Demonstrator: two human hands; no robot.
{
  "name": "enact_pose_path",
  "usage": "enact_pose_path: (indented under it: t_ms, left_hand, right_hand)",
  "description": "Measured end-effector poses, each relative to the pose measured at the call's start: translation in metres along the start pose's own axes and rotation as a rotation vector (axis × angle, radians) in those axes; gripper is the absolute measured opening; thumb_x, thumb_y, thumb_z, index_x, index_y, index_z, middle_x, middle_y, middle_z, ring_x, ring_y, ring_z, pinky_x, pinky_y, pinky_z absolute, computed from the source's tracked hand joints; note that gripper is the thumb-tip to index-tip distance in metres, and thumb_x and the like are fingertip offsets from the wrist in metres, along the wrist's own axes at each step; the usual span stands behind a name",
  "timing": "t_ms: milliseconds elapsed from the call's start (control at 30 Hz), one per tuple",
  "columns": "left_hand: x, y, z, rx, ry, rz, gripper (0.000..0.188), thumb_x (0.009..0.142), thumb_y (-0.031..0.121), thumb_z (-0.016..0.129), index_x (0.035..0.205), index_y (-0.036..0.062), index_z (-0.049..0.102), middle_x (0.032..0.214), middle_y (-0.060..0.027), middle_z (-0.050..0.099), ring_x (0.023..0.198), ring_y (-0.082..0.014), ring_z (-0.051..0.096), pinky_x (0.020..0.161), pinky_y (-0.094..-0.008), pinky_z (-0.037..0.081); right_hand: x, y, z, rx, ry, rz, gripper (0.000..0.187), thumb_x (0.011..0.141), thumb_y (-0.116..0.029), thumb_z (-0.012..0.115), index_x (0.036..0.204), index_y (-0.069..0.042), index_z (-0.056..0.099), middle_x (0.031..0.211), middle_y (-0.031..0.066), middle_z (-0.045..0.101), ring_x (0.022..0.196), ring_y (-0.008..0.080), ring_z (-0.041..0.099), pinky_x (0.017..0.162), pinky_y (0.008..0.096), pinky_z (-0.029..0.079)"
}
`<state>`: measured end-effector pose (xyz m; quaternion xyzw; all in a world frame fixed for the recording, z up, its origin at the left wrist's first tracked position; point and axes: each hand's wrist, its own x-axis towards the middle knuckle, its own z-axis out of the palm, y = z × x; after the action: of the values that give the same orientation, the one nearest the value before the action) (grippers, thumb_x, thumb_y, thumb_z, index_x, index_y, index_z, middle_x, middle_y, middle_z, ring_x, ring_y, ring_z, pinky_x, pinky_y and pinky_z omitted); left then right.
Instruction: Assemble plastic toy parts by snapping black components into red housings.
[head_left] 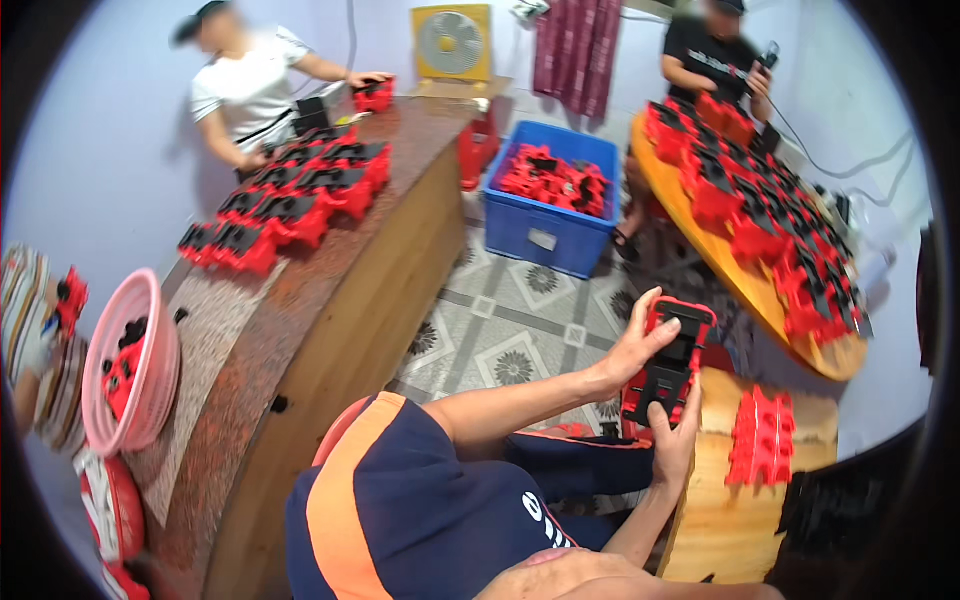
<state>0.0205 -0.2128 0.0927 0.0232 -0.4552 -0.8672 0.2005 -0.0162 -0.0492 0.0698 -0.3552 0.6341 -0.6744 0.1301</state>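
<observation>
Both my hands hold one red plastic part with a black insert [672,362], tilted up over the near end of a small wooden bench. My left hand [640,348] grips its upper left side, the thumb lying across the black face. Lower down, my right hand [675,440] clasps the bottom end, its thumb pressed on the black piece. The fingers behind the part are hidden. Just right of my right hand, a row of red plastic parts [763,437] lies on the wooden bench [725,530].
A blue crate [545,235] of red parts stands ahead on the tiled floor. To the left, a long counter [330,300] bears rows of red-black parts and a pink basket [165,390]. An orange table [690,240] at right holds more. Co-workers stand or sit around them.
</observation>
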Motion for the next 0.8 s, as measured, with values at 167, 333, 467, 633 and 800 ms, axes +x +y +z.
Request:
enact_pose_path:
  t_ms: [167, 333, 467, 633, 800]
  left_hand:
    - [-0.024, 0.004, -0.029, 0.419, -0.224, 0.228, 0.126, 0.080, 0.035, 0.081, 0.153, 0.0131, -0.019, 0.157, -0.0160, 0.017, 0.145, -0.0254, 0.022, 0.117, -0.0418, 0.023]
    - [-0.021, 0.002, -0.055, 0.287, -0.196, 0.221, 0.122, 0.077, 0.025, 0.082, 0.156, 0.0103, -0.009, 0.157, -0.0136, 0.018, 0.144, -0.0213, 0.021, 0.116, -0.0375, 0.024]
    - [-0.004, 0.010, -0.073, 0.209, -0.089, 0.182, 0.122, 0.076, 0.021, 0.084, 0.156, 0.0107, -0.007, 0.153, -0.0119, 0.026, 0.138, -0.0206, 0.031, 0.113, -0.0367, 0.031]
    - [0.024, 0.042, -0.109, 0.224, -0.276, 0.079, 0.119, 0.072, 0.008, 0.081, 0.158, 0.0160, -0.002, 0.151, -0.0099, 0.033, 0.137, -0.0191, 0.037, 0.112, -0.0354, 0.033]
    - [0.054, 0.041, -0.144, 0.362, -0.129, 0.227, 0.115, 0.071, -0.001, 0.079, 0.157, 0.0135, 0.004, 0.145, -0.0134, 0.042, 0.130, -0.0219, 0.046, 0.108, -0.0394, 0.039]
  right_hand:
    - [0.022, 0.027, 0.024, 0.189, 0.087, -0.054, 0.068, 0.093, -0.019, 0.065, 0.150, -0.001, 0.031, 0.140, 0.0125, 0.047, 0.121, 0.0215, 0.052, 0.100, 0.0342, 0.045]
    - [0.032, 0.037, 0.047, 0.138, 0.089, -0.063, 0.062, 0.095, -0.013, 0.060, 0.148, 0.003, 0.034, 0.138, 0.0125, 0.050, 0.117, 0.0194, 0.054, 0.099, 0.0319, 0.044]
    - [0.056, 0.034, 0.055, 0.236, -0.079, 0.029, 0.061, 0.101, -0.019, 0.053, 0.152, 0.000, 0.025, 0.145, 0.0125, 0.042, 0.125, 0.0190, 0.047, 0.105, 0.0319, 0.038]
    - [0.080, 0.061, 0.081, 0.322, 0.106, 0.109, 0.050, 0.102, -0.017, 0.051, 0.144, 0.008, 0.038, 0.127, 0.0130, 0.058, 0.112, 0.0151, 0.057, 0.097, 0.0301, 0.045]
    - [0.101, 0.061, 0.097, 0.193, 0.059, 0.135, 0.049, 0.103, -0.021, 0.052, 0.144, 0.003, 0.040, 0.136, 0.0168, 0.051, 0.120, 0.0198, 0.053, 0.100, 0.0322, 0.044]
